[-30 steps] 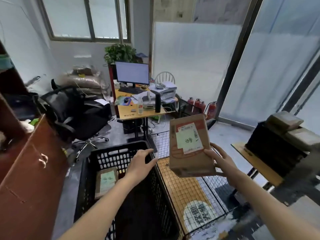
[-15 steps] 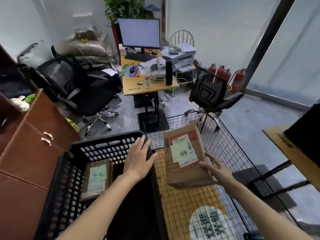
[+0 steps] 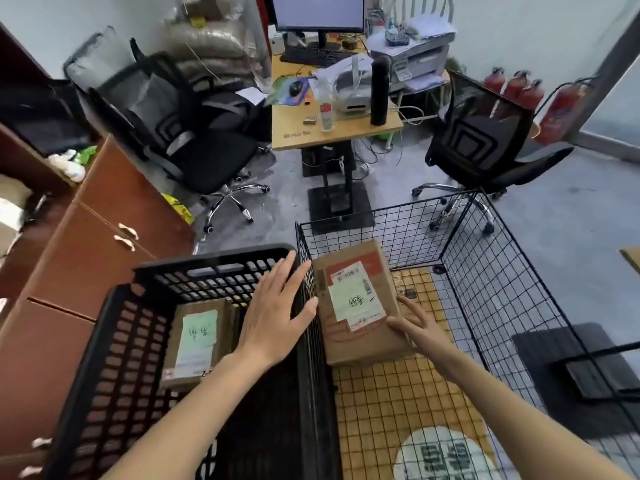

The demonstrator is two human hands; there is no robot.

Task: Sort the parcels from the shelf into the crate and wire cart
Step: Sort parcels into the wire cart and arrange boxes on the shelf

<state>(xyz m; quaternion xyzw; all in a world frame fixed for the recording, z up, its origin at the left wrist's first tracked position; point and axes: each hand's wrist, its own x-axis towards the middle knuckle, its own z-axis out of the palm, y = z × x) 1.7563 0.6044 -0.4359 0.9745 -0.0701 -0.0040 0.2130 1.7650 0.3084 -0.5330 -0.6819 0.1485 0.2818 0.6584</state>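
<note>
While the right hand [image 3: 420, 327] rests spread-fingered on a labelled parcel [image 3: 358, 303] lying in the wire cart [image 3: 502, 271], the left hand [image 3: 277, 313] hovers flat and empty. One parcel [image 3: 195, 341] sits in the crate [image 3: 104, 358]. Shelf stock remaining: not visible.
</note>
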